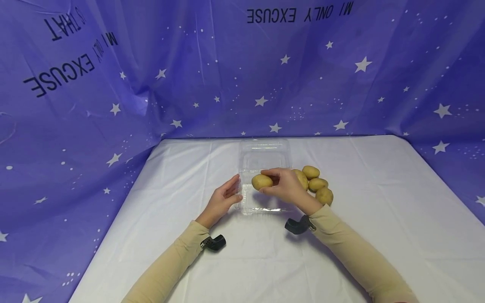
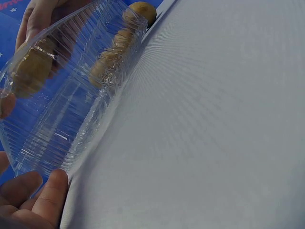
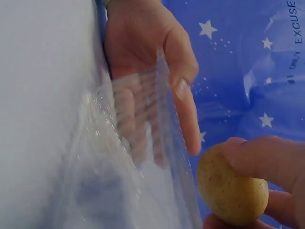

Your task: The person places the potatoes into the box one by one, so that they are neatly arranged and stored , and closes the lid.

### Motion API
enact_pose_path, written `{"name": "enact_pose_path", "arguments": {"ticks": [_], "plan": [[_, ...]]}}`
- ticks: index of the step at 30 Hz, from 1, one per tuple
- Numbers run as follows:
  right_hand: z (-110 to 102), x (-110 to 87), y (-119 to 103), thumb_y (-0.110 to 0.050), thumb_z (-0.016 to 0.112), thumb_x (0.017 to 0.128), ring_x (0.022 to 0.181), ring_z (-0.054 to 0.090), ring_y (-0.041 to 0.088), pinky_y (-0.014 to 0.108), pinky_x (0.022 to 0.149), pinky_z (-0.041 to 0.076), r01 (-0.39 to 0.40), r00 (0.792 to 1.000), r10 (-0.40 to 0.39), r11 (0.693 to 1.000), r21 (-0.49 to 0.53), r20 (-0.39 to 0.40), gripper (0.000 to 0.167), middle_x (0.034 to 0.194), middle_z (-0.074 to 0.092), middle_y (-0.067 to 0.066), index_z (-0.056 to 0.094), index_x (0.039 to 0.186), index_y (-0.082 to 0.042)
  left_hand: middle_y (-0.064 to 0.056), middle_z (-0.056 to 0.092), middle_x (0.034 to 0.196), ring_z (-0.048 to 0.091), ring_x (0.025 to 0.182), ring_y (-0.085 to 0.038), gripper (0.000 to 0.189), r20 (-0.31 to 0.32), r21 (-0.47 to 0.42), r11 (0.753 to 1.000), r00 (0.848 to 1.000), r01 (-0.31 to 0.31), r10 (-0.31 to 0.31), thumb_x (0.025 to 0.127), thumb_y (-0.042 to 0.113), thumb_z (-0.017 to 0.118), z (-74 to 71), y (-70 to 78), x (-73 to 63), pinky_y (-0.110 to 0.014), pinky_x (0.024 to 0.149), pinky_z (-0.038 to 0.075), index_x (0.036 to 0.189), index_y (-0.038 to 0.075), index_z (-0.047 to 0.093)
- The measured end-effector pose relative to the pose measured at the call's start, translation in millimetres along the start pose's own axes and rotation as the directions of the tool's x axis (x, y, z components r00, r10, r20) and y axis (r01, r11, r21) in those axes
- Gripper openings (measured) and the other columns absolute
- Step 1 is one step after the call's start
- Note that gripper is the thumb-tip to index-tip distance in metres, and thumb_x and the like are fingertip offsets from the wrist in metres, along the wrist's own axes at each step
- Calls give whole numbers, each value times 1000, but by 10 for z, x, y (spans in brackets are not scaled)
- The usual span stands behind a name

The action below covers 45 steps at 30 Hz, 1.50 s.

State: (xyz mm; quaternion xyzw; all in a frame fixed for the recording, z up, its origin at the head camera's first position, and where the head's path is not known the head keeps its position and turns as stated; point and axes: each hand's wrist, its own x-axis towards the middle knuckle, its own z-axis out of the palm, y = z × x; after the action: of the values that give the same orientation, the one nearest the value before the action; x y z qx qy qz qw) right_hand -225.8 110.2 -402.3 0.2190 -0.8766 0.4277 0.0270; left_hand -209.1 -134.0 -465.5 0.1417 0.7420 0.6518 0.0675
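Note:
My right hand (image 1: 286, 185) pinches a yellow-skinned potato (image 1: 262, 182) between thumb and fingers, above a clear plastic clamshell container (image 1: 261, 209). In the right wrist view the held potato (image 3: 232, 186) shows beside the container wall (image 3: 143, 90). My left hand (image 1: 223, 200) rests at the container's left side with its fingers extended along the outer wall, as the right wrist view also shows. The container's lid (image 1: 264, 155) lies folded back at the far side.
Several more potatoes (image 1: 318, 184) lie on the white cloth right of the container, one partly hidden behind my right hand. The white-covered table (image 1: 242, 261) meets a purple curtain (image 1: 227, 75) with stars at its back and sides.

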Motion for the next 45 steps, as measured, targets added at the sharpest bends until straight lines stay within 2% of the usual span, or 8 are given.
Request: {"name": "enact_pose_path", "arguments": {"ticks": [11, 19, 26, 33, 45], "plan": [[301, 102, -39, -12, 85, 76, 97, 73, 24, 36, 88, 62, -25, 992, 33, 997, -67, 121, 51, 115, 76, 17, 71, 123, 3, -24, 37, 162, 41, 147, -41, 74, -10, 15, 1000, 1000, 3, -3, 91, -2, 63, 13, 2, 7, -47, 123, 38, 158, 1, 33], [374, 115, -18, -12, 87, 75, 100, 71, 23, 34, 88, 60, -27, 977, 51, 993, -118, 206, 52, 116, 76, 16, 72, 122, 2, -24, 36, 162, 41, 148, -40, 74, -6, 10, 1000, 1000, 9, -9, 91, -2, 61, 6, 1, 1, -47, 123, 38, 159, 3, 32], [382, 109, -16, -12, 88, 74, 104, 71, 23, 35, 91, 59, -37, 965, 64, 994, -107, 255, 52, 118, 76, 15, 72, 122, 1, -25, 36, 162, 41, 147, -40, 74, -1, 9, 1000, 1000, -2, 2, 91, -4, 61, 4, 11, 11, -46, 124, 37, 159, 0, 31], [391, 105, 5, -10, 87, 75, 102, 72, 20, 32, 89, 60, -25, 955, 52, 995, -96, 292, 49, 117, 77, 14, 73, 121, 1, -26, 35, 162, 41, 147, -42, 73, 9, 2, 1000, 1000, 0, 0, 92, -2, 60, 1, -7, 1, -48, 123, 38, 159, 1, 31], [362, 110, 46, -8, 81, 82, 105, 73, 25, 33, 91, 62, -86, 923, 66, 996, 37, 379, 44, 117, 75, 18, 71, 122, 6, -24, 35, 162, 42, 147, -41, 74, 8, 14, 1000, 1000, -8, 8, 92, -2, 62, 0, 9, 1, -46, 124, 37, 159, 2, 31]]}}
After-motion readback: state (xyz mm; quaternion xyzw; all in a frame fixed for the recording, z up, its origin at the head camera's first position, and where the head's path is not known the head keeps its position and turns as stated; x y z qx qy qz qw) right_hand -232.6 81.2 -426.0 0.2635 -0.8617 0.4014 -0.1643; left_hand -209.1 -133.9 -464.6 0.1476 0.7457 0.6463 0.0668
